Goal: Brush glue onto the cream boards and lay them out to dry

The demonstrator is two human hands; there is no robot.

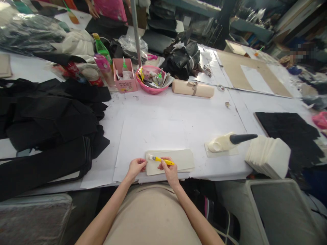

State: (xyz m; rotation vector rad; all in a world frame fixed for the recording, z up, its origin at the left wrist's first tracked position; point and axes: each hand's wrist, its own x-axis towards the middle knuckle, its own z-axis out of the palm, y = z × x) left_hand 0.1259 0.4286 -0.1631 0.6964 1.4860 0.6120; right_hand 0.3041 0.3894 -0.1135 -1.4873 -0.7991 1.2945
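Note:
In my right hand [169, 170] is a small paintbrush [167, 161] with a yellow handle and pale bristles. Its bristles rest on the left end of a long cream panel [182, 161], which lies over another similar piece on the white-covered table [158, 132]. My left hand [138, 167] is closed in a pinch at the panel's left edge. Further right stands a cream glue container [219, 142] with a black-handled tool [242, 137] leaning out of it, on a pale sheet. A stack of cream pieces [268, 156] sits beside it.
Black cut pieces [51, 112] are heaped on the left. Along the back are a pink box [125, 81], a pink basket [150, 90] and a beige roll [192, 89]. A black stack [288, 136] lies right. Another person [109, 10] stands across the table. A grey pole [136, 34] rises there.

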